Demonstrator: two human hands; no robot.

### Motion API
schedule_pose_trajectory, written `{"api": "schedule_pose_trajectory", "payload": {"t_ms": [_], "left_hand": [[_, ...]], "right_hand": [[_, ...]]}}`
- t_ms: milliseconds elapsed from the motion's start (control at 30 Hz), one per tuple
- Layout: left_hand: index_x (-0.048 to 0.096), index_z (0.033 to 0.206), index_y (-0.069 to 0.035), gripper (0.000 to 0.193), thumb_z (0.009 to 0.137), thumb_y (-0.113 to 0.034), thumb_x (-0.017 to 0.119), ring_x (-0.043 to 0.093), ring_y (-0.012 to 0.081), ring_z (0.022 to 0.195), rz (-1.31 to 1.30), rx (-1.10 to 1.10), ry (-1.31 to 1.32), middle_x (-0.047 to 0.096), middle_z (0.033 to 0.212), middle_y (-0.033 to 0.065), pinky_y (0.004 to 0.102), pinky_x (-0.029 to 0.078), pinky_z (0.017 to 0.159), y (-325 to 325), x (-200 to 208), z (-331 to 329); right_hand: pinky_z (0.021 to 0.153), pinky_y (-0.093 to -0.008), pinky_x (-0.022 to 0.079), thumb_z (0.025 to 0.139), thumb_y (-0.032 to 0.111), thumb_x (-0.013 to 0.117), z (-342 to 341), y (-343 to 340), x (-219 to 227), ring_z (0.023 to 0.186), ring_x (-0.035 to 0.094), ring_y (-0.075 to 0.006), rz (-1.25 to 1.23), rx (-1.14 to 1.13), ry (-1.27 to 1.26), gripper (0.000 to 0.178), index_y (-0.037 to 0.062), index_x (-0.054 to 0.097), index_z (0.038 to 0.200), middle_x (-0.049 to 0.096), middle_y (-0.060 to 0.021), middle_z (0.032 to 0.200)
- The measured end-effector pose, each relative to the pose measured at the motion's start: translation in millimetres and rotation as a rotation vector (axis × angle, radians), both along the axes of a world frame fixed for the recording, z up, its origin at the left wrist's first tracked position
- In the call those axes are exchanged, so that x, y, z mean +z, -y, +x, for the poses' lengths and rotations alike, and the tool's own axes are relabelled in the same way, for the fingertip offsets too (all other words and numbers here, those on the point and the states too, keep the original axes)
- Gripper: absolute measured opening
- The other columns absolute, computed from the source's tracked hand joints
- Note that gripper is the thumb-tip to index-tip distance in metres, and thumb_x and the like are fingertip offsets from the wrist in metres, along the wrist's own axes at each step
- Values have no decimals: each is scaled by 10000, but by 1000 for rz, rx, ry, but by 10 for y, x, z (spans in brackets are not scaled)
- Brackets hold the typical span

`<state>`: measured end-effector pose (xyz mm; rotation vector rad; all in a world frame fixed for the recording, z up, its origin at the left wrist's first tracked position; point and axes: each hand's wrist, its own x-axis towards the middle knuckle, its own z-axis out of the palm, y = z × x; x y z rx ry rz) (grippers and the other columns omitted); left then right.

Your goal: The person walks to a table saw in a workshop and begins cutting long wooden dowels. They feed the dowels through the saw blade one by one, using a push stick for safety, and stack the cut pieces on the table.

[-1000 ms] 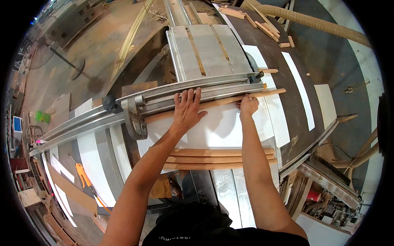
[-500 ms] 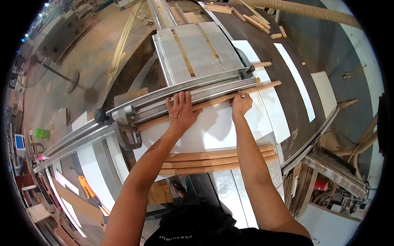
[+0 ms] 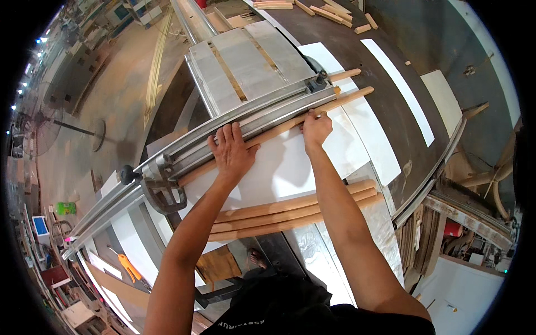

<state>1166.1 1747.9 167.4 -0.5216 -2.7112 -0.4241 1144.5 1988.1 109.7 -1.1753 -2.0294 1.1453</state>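
Note:
A long wooden strip lies along the metal fence of a table saw. My left hand hooks its fingers over the fence, with the thumb against the strip, pressing the two together. Further right, my right hand has its fingers curled round the strip from the near side. The strip's right end sticks out past the fence. A shorter wood piece pokes out beyond the fence's far side. Close to me, several similar strips lie side by side beneath my forearms.
A metal clamp sits at the fence's left part. The grooved sliding table is beyond the fence. Short wood offcuts lie at the far right. White sheets cover parts of the dark tabletop. An orange-handled tool rests at left.
The whole view has turned and shifted slightly. Both hands keep their hold on the strip, and the strip shows no clear movement along the fence.

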Motion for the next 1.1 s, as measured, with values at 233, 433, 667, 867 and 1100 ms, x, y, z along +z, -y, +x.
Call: {"api": "schedule_pose_trajectory", "payload": {"t_ms": [233,433,667,867,1100], "left_hand": [[491,1301,-25,839,665,-439,850,468,271,1140,-33,-5,5,501,1197,96,530,268,991,-23,21,5],[496,1297,-25,839,665,-450,849,473,268,1129,-31,1,-22,508,1195,97,521,269,983,-33,-16,-7],[480,1308,-42,857,656,-446,864,458,290,1150,-40,2,6,507,1200,116,512,271,997,-21,-41,-30],[466,1312,-42,849,682,-454,858,454,293,1155,-40,7,49,502,1198,123,533,263,1004,-56,-70,-54],[455,1309,-45,827,694,-422,860,450,296,1164,-30,14,70,495,1206,124,537,251,1016,-59,-84,-67]], "right_hand": [[744,-507,542,854,181,643,-14,-56,-52,798,682,-457,8,7,-15,210,-29,651,867,689,-277,815],[738,-507,542,852,188,646,-32,-29,-48,792,683,-458,5,11,-15,235,-47,634,850,687,-279,806],[732,-512,539,855,197,642,-44,-27,-55,790,681,-466,-18,31,-28,249,-51,627,838,684,-287,804],[744,-513,537,859,207,639,-82,-77,-156,794,679,-470,-11,29,-30,257,-50,625,853,684,-286,813],[755,-518,539,856,203,640,-115,-64,-162,802,676,-477,-13,37,9,259,-55,619,869,683,-298,834]]}}
